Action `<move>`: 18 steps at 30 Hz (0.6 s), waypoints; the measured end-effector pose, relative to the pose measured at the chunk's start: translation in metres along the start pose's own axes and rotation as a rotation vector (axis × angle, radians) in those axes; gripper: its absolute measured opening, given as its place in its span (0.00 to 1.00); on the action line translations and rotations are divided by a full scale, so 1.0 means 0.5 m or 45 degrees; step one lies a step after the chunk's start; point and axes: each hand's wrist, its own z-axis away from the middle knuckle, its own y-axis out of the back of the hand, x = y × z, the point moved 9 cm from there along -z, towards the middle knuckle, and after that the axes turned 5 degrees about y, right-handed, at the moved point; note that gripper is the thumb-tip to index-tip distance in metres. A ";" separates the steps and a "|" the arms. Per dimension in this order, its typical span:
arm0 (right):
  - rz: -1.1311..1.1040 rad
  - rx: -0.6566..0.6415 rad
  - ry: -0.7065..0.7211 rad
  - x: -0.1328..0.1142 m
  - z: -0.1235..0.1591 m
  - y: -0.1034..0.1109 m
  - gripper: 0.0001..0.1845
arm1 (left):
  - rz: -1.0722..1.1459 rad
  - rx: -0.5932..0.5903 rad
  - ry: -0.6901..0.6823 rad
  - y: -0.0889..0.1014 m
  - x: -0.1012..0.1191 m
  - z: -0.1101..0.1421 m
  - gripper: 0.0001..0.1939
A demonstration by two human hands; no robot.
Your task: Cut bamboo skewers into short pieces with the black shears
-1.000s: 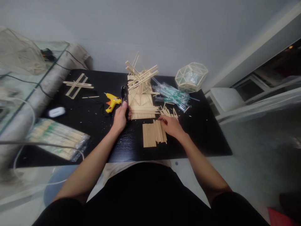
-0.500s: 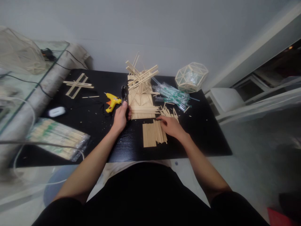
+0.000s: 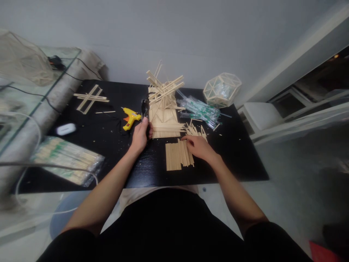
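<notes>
My left hand (image 3: 140,135) is closed around a black tool (image 3: 144,106), which looks like scissors and points away from me; part of it is hidden by the fingers. My right hand (image 3: 198,145) reaches over the upper right of a row of thin wooden sticks (image 3: 173,156) laid side by side. Its index finger is stretched to the left at the stick ends, with the thumb a little apart below. Beyond both hands lies a flat wooden stick panel (image 3: 163,115), with loose sticks (image 3: 169,127) across its near part. Short sticks (image 3: 195,130) lie just past my right hand.
A jumbled stick structure (image 3: 165,89) stands at the back. A yellow glue gun (image 3: 131,117) lies left of my left hand. Around the black table (image 3: 231,153) are clear plastic wrappers (image 3: 203,111), a polyhedral stick frame (image 3: 222,90), crossed sticks (image 3: 91,99), a white case (image 3: 66,129) and packaged sticks (image 3: 69,160).
My right index finger has shifted very slightly at the stick ends. My left hand keeps its hold on the black tool.
</notes>
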 end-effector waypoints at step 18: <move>-0.003 -0.101 0.038 -0.011 -0.008 -0.005 0.23 | -0.027 0.002 0.001 0.003 -0.003 -0.001 0.30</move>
